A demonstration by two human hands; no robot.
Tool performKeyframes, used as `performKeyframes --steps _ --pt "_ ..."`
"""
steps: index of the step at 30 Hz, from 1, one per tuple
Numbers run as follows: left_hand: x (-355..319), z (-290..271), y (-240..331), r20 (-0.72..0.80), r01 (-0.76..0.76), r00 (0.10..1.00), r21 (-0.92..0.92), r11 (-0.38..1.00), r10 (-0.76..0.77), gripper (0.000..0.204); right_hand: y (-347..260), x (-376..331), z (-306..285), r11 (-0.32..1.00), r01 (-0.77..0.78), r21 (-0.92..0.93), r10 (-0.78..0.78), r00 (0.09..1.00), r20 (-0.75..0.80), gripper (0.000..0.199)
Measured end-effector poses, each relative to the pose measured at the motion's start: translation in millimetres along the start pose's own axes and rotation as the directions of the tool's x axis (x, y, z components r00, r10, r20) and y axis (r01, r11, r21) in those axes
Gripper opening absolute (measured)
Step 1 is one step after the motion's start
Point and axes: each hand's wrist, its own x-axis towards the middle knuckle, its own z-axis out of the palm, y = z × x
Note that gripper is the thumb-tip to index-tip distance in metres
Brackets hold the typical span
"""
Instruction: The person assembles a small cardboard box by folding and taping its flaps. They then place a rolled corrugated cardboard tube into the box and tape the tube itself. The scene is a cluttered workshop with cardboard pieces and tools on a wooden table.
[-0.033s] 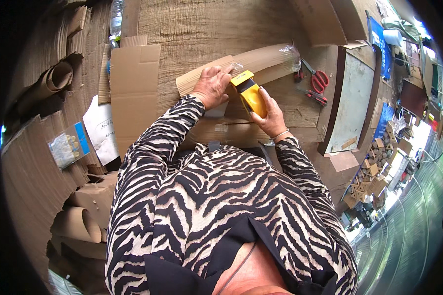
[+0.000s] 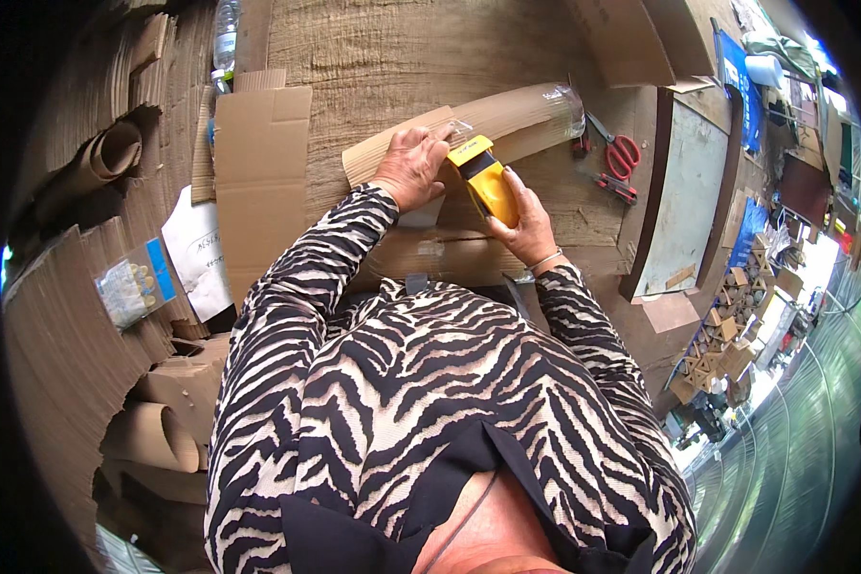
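Observation:
My right hand (image 2: pixel 529 223) is closed round a yellow and black block-shaped hand tool (image 2: pixel 496 191), whose exact kind I cannot make out. The tool's far end points up and left, close to the fingertips of my left hand (image 2: pixel 412 170). That hand rests on a long, curved strip of corrugated cardboard (image 2: pixel 507 117), fingers slightly bent and thumb apart. Shiny clear film or tape shows on the strip by the fingertips and at its right end. Nearer my body lies another cardboard piece (image 2: pixel 469 256) with a shiny patch.
Red-handled scissors (image 2: pixel 623 158) and a red and black cutter (image 2: pixel 615 188) lie on the wooden table (image 2: pixel 373 57) to the right. A flat cardboard sheet (image 2: pixel 261 172) is at the left, beside stacked cardboard (image 2: pixel 62 306). Cardboard flaps (image 2: pixel 631 43) rise at the back right; a plastic bottle (image 2: pixel 226 38) is at the back left.

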Motion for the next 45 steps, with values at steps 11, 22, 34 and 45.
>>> performKeyframes --steps 11,22,34,45 --pt "15 -20 4 0.114 0.105 0.988 -0.008 0.994 -0.103 0.083 3 2 0 1.0 0.007 0.007 -0.007 1.0 0.0 0.08" --pt "22 -27 -5 0.191 0.139 0.97 0.078 0.987 -0.151 0.098 6 10 -4 1.0 0.025 -0.004 -0.025 1.0 0.003 0.08" --pt "36 -7 9 0.168 0.255 0.947 0.129 0.958 -0.274 0.106 -5 26 -5 0.999 -0.032 -0.026 0.032 0.999 0.011 0.075" --pt "46 3 -2 0.222 0.318 0.908 0.191 0.929 -0.357 0.105 -25 -18 -15 0.986 -0.089 -0.138 0.082 0.995 -0.058 0.077"
